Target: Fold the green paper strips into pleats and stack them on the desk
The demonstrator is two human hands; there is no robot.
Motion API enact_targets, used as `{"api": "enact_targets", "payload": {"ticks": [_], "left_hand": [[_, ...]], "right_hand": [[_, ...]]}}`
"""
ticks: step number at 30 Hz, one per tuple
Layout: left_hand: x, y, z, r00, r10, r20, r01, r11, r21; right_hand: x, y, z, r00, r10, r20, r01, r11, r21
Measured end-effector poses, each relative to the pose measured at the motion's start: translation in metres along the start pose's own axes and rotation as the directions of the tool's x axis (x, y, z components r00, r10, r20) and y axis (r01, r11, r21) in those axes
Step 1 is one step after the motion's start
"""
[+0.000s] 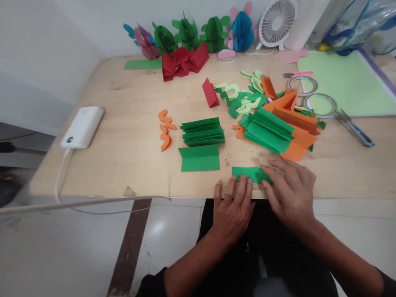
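Observation:
A folded green paper strip (pixel 249 174) lies near the table's front edge. My left hand (pixel 233 206) rests at its lower edge, fingers stretched out and slightly apart, their tips touching the paper. At the strip's right end, my right hand (pixel 291 189) has thumb and index finger around the paper, its other fingers extended over the table. Left of the strip lies a creased green paper piece (pixel 200 159), with a stack of folded green papers (pixel 202 133) behind it. More folded green papers (pixel 268 131) lie on orange folded papers (pixel 298 144) beyond my right hand.
Orange cutouts (pixel 165 138), red folded papers (pixel 185 62) and green cutouts (pixel 244 99) lie around. A white power bank (pixel 83 127) sits left; tape rolls (pixel 320 104) and a cutter (pixel 355 128) lie right. Paper figures (pixel 215 35) and a fan (pixel 276 22) stand behind.

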State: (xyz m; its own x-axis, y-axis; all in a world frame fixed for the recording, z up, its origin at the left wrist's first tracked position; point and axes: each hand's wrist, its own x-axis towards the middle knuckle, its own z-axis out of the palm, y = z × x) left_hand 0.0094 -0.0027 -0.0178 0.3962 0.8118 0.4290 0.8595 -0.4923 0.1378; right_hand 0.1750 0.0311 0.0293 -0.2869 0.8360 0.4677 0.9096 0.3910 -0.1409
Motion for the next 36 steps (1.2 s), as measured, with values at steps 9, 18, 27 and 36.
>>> {"api": "enact_targets", "payload": {"ticks": [9,18,27,36], "left_hand": [[0.001,0.000,-0.001,1.000,-0.003,-0.011,0.003,1.000,0.003],[-0.011,-0.022,-0.013,0.996,-0.081,0.033,0.079,0.994,0.076],[-0.017,-0.026,-0.016,0.991,-0.119,0.062,0.118,0.993,0.014],[-0.014,-0.037,-0.048,0.989,-0.133,0.069,0.146,0.953,-0.266]], "right_hand": [[-0.025,-0.004,0.001,0.980,-0.169,0.102,0.170,0.985,0.001],[-0.047,0.024,-0.014,0.991,-0.116,0.065,0.118,0.993,-0.019],[-0.009,0.025,-0.020,0.992,-0.073,0.105,0.069,0.997,0.041],[0.012,0.025,0.003,0.971,-0.012,0.239,-0.011,0.996,0.091]]}}
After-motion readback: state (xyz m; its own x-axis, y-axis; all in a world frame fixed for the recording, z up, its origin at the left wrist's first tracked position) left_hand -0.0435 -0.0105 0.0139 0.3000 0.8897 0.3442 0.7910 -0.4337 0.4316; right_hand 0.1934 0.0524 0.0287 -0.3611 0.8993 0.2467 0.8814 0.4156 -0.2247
